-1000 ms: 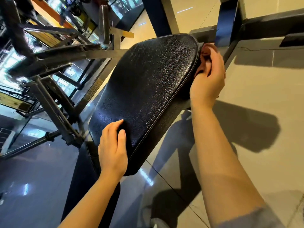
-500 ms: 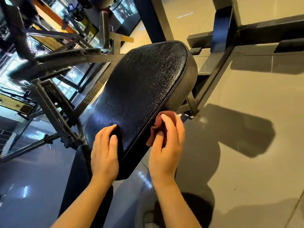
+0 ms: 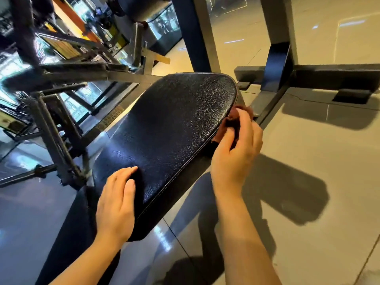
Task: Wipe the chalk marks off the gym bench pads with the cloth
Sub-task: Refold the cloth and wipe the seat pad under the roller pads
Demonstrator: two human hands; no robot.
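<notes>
Two hands on pad: left hand flat, fingers relaxed, at 7 o'clock; right hand pinching cloth against edge at 3 o'clock.

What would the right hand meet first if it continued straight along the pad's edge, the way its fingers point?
Probably the dark metal frame bar just beyond the cloth held by the right hand; depth is unclear.

bright overhead light, hard shadows on floor, wide-angle edge warp, blurred background

Mostly buried under the right hand: cloth. Cut off at the bottom edge: both forearms. Blurred beyond telling: gym frames upper left.
</notes>
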